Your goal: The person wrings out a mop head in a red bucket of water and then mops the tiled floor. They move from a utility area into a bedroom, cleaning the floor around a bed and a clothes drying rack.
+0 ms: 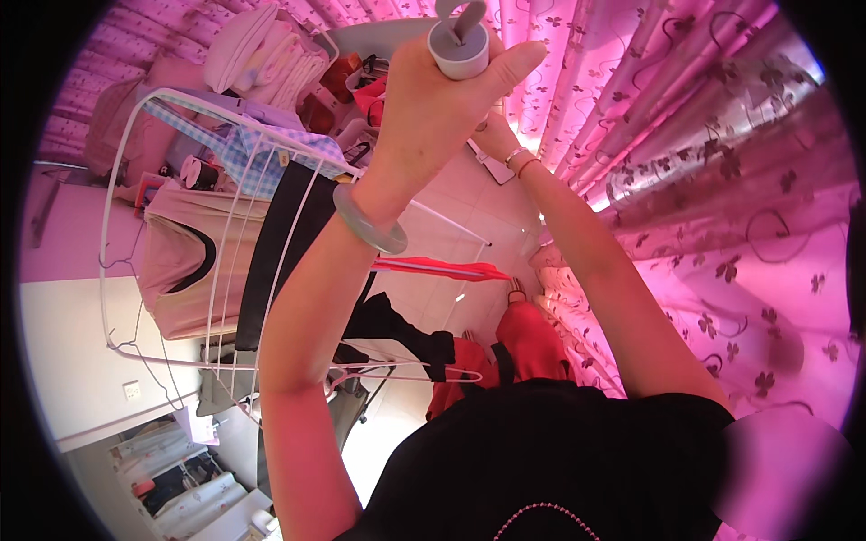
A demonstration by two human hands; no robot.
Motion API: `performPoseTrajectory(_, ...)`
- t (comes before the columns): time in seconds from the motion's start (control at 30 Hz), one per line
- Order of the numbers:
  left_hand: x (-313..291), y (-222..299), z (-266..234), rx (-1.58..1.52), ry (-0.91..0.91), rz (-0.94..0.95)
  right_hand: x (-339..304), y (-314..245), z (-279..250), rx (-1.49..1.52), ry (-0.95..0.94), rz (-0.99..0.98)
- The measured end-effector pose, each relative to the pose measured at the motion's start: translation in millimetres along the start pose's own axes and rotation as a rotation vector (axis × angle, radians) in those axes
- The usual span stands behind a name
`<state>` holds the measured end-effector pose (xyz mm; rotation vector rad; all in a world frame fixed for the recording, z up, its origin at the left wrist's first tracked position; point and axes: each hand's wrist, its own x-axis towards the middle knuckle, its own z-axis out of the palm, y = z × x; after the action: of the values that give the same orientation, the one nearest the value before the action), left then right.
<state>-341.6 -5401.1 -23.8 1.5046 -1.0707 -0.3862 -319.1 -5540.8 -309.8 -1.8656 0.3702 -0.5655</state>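
Left of the curtain (731, 257), the raised left hand (433, 108) clamps a white cylinder (462, 67), right hand (497, 139) outstretched, grip unclear, drying rack (105, 234) farther left.

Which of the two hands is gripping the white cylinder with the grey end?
The left hand, with the thick pale bangle on its wrist, grips the white cylinder. The right hand wears thin bracelets instead and is partly hidden behind the left.

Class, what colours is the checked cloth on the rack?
Blue and white; the checked cloth shows in the head view.
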Motion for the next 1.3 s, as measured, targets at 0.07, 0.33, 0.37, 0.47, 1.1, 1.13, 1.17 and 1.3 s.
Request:
performPoseTrajectory(0.07,21.7,-20.4,-6.4,-0.035,0.026,0.005,36.9,26.9,10.9,-0.074,0.052,-0.073)
performPoseTrajectory(0.33,60.7,-81.9,-24.9,-0.07,0.263,-0.129,85.9,54.2,48.8,-0.046,0.144,0.082)
performPoseTrajectory(0.37,66.3,-82.6,-22.2,-0.01,0.255,-0.13,93.1,56.1,48.8,-0.063,0.205,0.094)
performPoseTrajectory(0.47,63.4,-78.3,-14.9,0.199,0.163,-0.115,81.1,85.0,48.1,-0.073,0.197,0.126)
performPoseTrajectory(1.1,41.3,-7.2,-82.1,-0.116,0.251,-0.182,-23.1,-2.7,74.4,-0.033,0.065,0.156)
performPoseTrajectory(1.13,39.3,-8.1,-82.4,-0.125,0.272,-0.153,-17.3,-2.6,71.4,-0.042,0.032,0.144)
performPoseTrajectory(1.17,38.9,-9.6,-83.3,-0.132,0.288,-0.123,-13.7,-3.6,69.4,-0.047,0.003,0.134)
performPoseTrajectory(1.3,24.7,-4.3,-87.1,-0.103,0.408,-0.066,-14.1,-4.7,79.6,-0.059,-0.088,0.029)
